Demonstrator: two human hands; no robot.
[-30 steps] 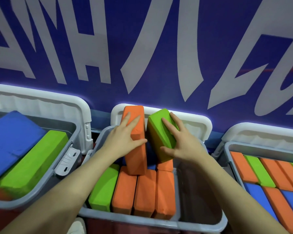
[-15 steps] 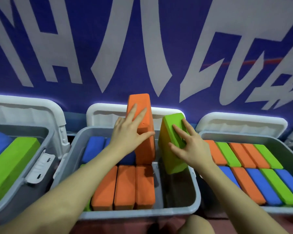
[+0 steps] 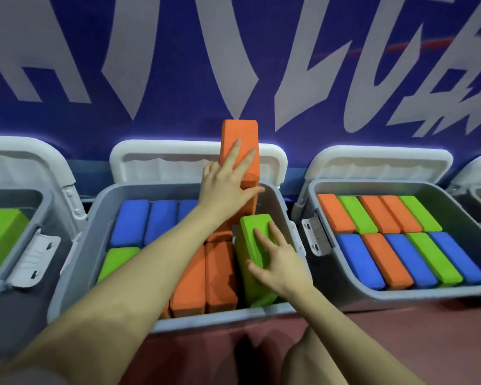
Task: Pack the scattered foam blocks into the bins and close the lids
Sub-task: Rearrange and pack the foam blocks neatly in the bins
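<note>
In the middle bin (image 3: 278, 201), straight below my camera, I see both hands at work on two foam blocks. My left hand (image 3: 228, 184) lies flat against the tall orange block (image 3: 240, 137), fingers straight and spread, thumb out to the right; the block stands on end near the bin's back right corner and rises above the open lid (image 3: 156, 162) behind it. My right hand (image 3: 278, 262) rests on the green block (image 3: 254, 254), fingers stretched over its upper face and the thumb on its left side, so it looks like a light grasp, though I cannot tell how firmly the thumb presses. The green block is tilted, its lower end down in the gap between the row of lying orange blocks (image 3: 206, 279) and the bin's right wall. Blue blocks (image 3: 147, 220) fill the back left of this bin, and another green one (image 3: 117, 262) lies front left. The bin to the right (image 3: 395, 294) holds two neat rows of orange, green and blue blocks (its lid stands open too). The left bin (image 3: 17, 301) shows a green block at the frame's edge. Behind everything runs a blue wall with big white letters (image 3: 303, 79).
</note>
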